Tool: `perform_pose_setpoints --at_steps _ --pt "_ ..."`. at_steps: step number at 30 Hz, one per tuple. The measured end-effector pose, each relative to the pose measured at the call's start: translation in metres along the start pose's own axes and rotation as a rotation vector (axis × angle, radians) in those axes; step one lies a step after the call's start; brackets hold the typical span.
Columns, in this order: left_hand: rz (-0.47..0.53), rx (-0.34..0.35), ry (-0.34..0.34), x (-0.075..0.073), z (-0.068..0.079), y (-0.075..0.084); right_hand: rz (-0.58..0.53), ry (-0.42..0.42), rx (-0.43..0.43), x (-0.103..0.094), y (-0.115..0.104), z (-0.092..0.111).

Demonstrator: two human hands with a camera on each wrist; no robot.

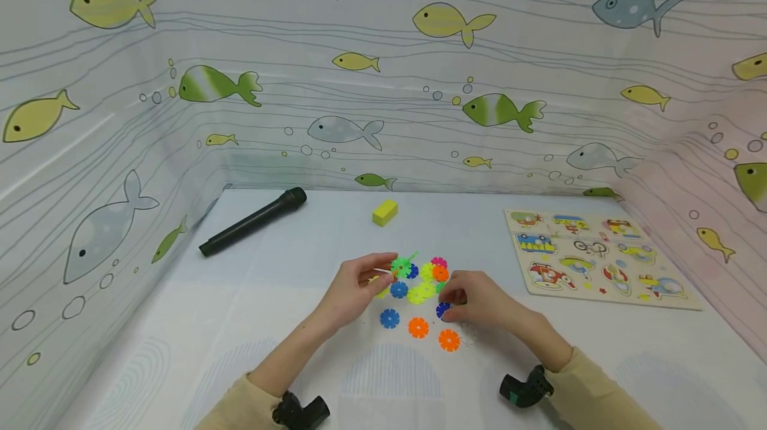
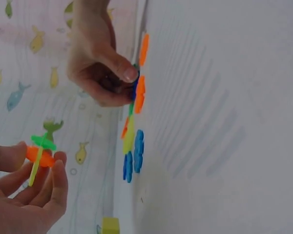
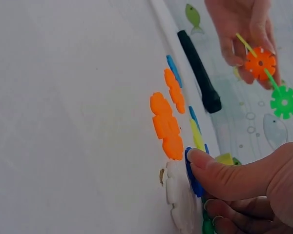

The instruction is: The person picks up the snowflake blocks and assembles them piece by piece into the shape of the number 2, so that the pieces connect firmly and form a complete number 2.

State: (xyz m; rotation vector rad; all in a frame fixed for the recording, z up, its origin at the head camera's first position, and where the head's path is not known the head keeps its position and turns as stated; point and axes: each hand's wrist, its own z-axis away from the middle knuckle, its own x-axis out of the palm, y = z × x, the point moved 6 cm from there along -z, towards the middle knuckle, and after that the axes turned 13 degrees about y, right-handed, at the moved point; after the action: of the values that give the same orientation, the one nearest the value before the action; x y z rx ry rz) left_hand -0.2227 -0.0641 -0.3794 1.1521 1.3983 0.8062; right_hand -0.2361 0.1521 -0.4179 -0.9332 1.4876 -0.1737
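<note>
Nearest the camera, two beige sleeves reach in from the lower edge, a black wrist camera by the left cuff and another by the right. The left hand, raised above the table, pinches a joined cluster of notched plastic discs between thumb and fingers: a green disc, an orange disc and a yellow disc slotted at angles. The right hand pinches a dark blue disc between thumb and curled fingers, low over the table; whether that disc touches the surface I cannot tell. Just beside it lies a white disc, and near that two flat orange discs and a blue disc. Between the hands sit more loose discs, among them yellow ones and a pink one. Farther out on the white table rest a yellow block, a black microphone to the left, and a wooden vehicle puzzle board to the right, before a fish-print curtain
</note>
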Motion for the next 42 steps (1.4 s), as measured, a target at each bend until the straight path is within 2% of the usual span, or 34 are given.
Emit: perform_pose_setpoints --at_steps 9,24,31,35,37,42 --pt "0.005 0.005 0.000 0.000 0.000 0.001 0.029 -0.025 0.036 0.001 -0.004 0.001" --pt "0.028 0.009 -0.020 0.000 0.000 0.000 -0.012 0.029 0.066 0.003 -0.005 0.002" --pt "0.044 -0.005 -0.025 0.002 -0.001 -0.002 -0.050 0.124 0.035 -0.007 -0.007 0.000" --pt "0.051 -0.007 -0.035 0.003 -0.001 -0.002 -0.128 0.223 -0.011 -0.022 -0.018 -0.006" --pt "0.052 -0.007 -0.037 0.003 -0.001 -0.002 -0.187 0.259 -0.008 -0.027 -0.023 -0.009" --pt "0.037 -0.002 -0.032 0.001 0.000 -0.002 -0.269 0.301 0.015 -0.029 -0.028 -0.011"
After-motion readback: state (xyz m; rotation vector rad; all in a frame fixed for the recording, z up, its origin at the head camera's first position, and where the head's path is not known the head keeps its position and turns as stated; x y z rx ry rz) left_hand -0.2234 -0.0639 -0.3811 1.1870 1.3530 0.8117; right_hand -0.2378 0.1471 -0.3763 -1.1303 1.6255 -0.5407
